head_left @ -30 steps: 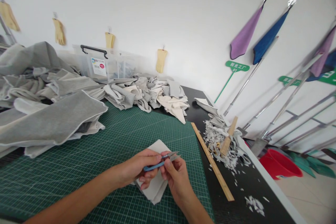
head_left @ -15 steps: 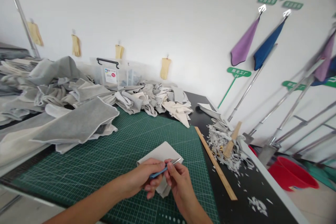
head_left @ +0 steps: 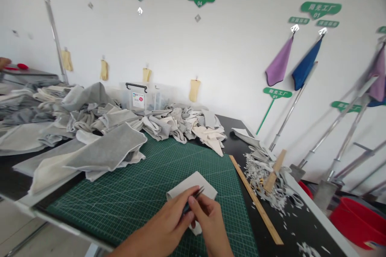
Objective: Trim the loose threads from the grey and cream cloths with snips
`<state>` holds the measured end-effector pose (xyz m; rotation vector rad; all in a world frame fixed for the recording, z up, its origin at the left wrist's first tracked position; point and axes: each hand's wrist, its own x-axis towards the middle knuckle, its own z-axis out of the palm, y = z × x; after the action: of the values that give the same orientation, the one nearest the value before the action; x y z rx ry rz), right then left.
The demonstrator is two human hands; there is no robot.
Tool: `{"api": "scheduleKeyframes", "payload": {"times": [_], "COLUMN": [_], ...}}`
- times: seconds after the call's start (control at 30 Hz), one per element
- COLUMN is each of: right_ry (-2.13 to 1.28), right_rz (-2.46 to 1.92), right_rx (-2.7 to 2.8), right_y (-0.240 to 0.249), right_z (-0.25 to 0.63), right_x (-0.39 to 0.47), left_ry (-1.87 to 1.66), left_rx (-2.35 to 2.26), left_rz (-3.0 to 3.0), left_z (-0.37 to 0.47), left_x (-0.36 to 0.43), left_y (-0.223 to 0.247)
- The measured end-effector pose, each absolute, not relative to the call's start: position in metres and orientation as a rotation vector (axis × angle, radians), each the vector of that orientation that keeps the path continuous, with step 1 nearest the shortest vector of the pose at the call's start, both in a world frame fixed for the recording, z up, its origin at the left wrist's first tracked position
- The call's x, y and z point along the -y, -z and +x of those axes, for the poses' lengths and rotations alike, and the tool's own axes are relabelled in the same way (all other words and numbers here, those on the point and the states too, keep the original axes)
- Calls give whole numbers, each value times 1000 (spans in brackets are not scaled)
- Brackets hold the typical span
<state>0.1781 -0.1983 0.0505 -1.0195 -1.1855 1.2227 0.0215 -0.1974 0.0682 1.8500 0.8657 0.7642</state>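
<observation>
Over a folded light-grey cloth (head_left: 193,180), my two hands meet around small blue-handled thread snips (head_left: 199,192). The narrow metal tips point up and away from me. My left hand (head_left: 171,213) is closed round the handle, which is mostly hidden by fingers. My right hand (head_left: 209,215) is curled in from the other side, its thumb and fingers pressed against the snips. Part of the cloth shows below the hands; it lies on a green cutting mat (head_left: 120,192) with a white grid.
Grey cloths (head_left: 105,148) are heaped at left and back. A wooden ruler (head_left: 256,200) lies along the mat's right edge. Beyond it are cloth scraps (head_left: 262,180) with a wooden stick (head_left: 274,172). A clear box (head_left: 137,98) stands behind; a red bucket (head_left: 358,221) is right.
The view has tilted up and shifted left. My hands have drawn closer together and turned the snips, so the blue handle is more covered and the tips point more upward.
</observation>
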Motion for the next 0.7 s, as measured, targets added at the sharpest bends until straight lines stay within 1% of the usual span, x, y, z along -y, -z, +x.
{"api": "scheduleKeyframes", "payload": {"times": [0.07,0.13,0.23,0.3,0.4,0.5,0.6,0.7], "right_ry": [-1228,-1105,-623,-359,-328,-259,-81,-11], "right_rz": [-1024,-1089,-1299,-1386,-1358,-1227,-1205,-1242], "right_rx": [1338,1507,1686,1840,2310,2658,2692,2509], "right_y": [-64,-74,-79,-76,-63,-43,-27,-35], "right_z": [169,168,184,199,214,216,215,214], "right_x": [202,200,179,155,120,99,90,78], "left_ry": [-800,-932,-1205,-1270,-1222,-1195,-1306,-1429], "left_rx": [-930,-1004,-1116,-1284,-1481,-1535,-1573,-1573], "left_rz": [1789,1688,1533,1547,1723,1840,1802,1751], "left_z": [13,-2,-37,-61,-88,-99,-97,-93], "left_x": [202,202,199,195,189,188,191,192], "left_y": [-66,-57,-38,-22,2,20,27,27]}}
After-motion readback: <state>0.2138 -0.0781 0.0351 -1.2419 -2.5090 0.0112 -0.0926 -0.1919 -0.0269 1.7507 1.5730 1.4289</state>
